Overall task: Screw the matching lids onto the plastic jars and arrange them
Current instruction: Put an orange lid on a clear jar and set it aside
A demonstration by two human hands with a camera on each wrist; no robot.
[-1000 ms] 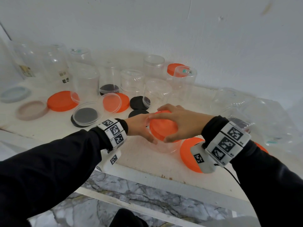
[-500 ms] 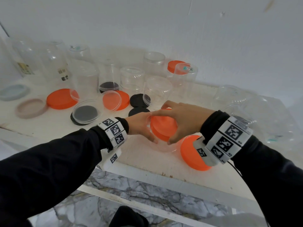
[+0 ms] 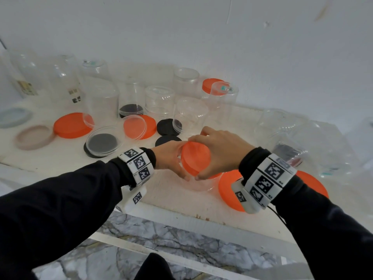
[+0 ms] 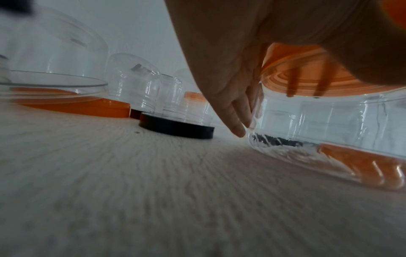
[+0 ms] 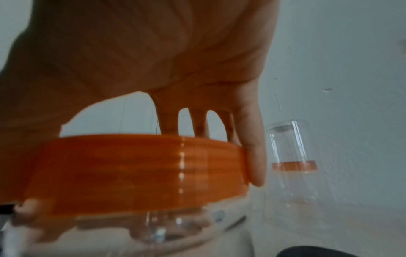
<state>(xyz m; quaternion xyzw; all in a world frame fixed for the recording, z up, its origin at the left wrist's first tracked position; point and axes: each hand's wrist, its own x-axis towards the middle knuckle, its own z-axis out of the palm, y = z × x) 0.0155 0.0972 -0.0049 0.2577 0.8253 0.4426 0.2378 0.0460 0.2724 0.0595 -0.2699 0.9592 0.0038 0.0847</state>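
**Head view: orange lid sat tilted on the short jar, and a cross-thread looked likely**

Head view showed the right hand (image 3: pixel 220 152) arched over an orange lid (image 3: pixel 195 158), fingers and thumb curled round its rim. The lid sat on a short clear jar (image 3: pixel 198 183) directly beneath that palm, and its top face leaned toward the left hand (image 3: pixel 169 159) instead of lying level. The left hand cupped the jar wall, with fingers (image 4: pixel 236 120) running down the plastic almost to the white tabletop (image 4: pixel 153 191).

Judged from that tilt, the main risk was cross-threading: turning the lid while one edge rode high would jam it crooked, and more force would only bind it. The right wrist view showed the lid skirt (image 5: pixel 136 172) covering the jar neck, but whether the threads had caught could not be told.

A second risk was the jar itself. Thin clear plastic probably flexes, so a hard squeeze from the left hand could push the mouth out of round and stop the lid seating. Too light a hold, and the jar would probably spin with the lid on the smooth tabletop.

Crowding mattered as well. A loose orange lid (image 3: pixel 229 188) lay just beside the right wrist, a black lid (image 3: pixel 167 139) sat just beyond the left hand's fingertips, and upturned clear jars (image 3: pixel 190 114) stood farther past both hands. A wide swing of the wrist could knock the loose lid off the near edge.
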